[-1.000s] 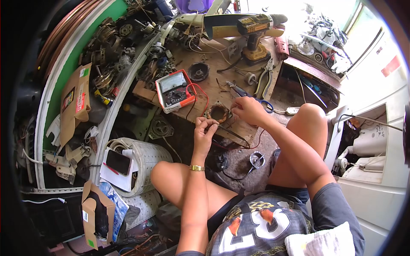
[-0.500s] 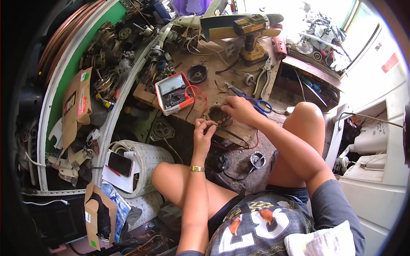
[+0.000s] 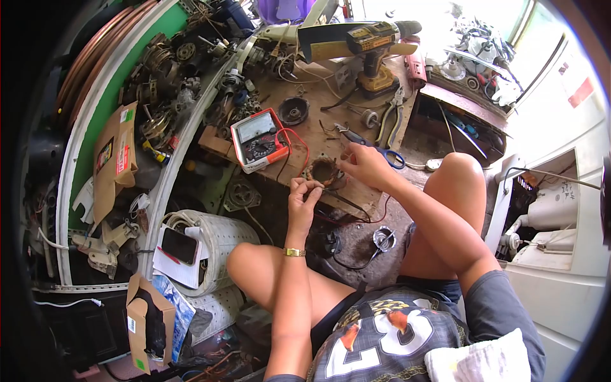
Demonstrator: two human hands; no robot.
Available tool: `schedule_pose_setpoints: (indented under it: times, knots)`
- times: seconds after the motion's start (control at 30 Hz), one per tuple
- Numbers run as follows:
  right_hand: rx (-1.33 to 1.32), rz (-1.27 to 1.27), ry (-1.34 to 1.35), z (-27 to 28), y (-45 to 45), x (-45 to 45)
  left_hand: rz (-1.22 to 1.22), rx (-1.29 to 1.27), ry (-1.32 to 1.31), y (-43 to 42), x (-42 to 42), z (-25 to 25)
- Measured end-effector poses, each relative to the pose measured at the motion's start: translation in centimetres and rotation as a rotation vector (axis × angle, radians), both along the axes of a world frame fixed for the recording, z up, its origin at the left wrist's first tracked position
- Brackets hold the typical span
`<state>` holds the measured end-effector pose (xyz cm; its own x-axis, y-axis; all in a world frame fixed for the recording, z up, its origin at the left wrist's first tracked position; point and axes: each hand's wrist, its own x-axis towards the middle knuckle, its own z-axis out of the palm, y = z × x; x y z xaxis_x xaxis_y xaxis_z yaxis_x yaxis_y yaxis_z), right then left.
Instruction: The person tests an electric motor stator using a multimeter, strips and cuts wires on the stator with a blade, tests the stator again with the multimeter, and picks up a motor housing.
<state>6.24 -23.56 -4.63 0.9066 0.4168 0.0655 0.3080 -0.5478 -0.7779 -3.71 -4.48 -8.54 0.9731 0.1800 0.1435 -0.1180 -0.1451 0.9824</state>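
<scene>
- The wound ring core (image 3: 310, 172) lay to the right of the multimeter (image 3: 259, 139) and nearer the person, apparently resting near the close edge of the wooden surface (image 3: 312, 86).
- A sideways push might have shifted that core or tipped it off the edge, as nothing visible clamped it there.
- The red lead (image 3: 303, 145) looped out from the multimeter's right side towards the left hand; a tug on it could have dragged the meter askew or pulled a contact loose.
- Rough picking at the core's rim could have bent or snapped fine wire, if any stood free there; the strands were too small to make out.
- The scissors (image 3: 382, 151), well to the right of the multimeter and just beyond the right hand, could have been knocked by a careless backward sweep.
- The left hand (image 3: 304, 195), to the right of the multimeter and nearer the person, had thumb and forefinger pressed together, seemingly pinching a thin dark probe (image 3: 335, 196) beside the core.
- The right hand (image 3: 366, 165), farther right of the multimeter, had its fingers curled at the core's right rim; how wide they stood, and whether they gripped or merely touched anything, I could not tell.
</scene>
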Motion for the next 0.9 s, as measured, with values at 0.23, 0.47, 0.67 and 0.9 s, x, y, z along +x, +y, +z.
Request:
schedule_pose_setpoints:
  times: [0.23, 0.47, 0.67, 0.9]
  knots:
    - [0.002, 0.060, 0.035, -0.1, 0.2, 0.0, -0.005, -0.019, 0.004, 0.0, 0.0, -0.1]
    - [0.131, 0.044, -0.005, -0.2, 1.2, -0.3, -0.007, -0.062, 0.032, 0.0, -0.1, 0.1]
    - [0.200, -0.054, -0.034, 0.4, 0.8, -1.2, -0.014, -0.071, 0.019, 0.1, 0.0, -0.3]
    - [0.048, 0.119, -0.051, 1.8, -0.7, -4.8, -0.019, -0.126, 0.030, 0.1, 0.0, -0.4]
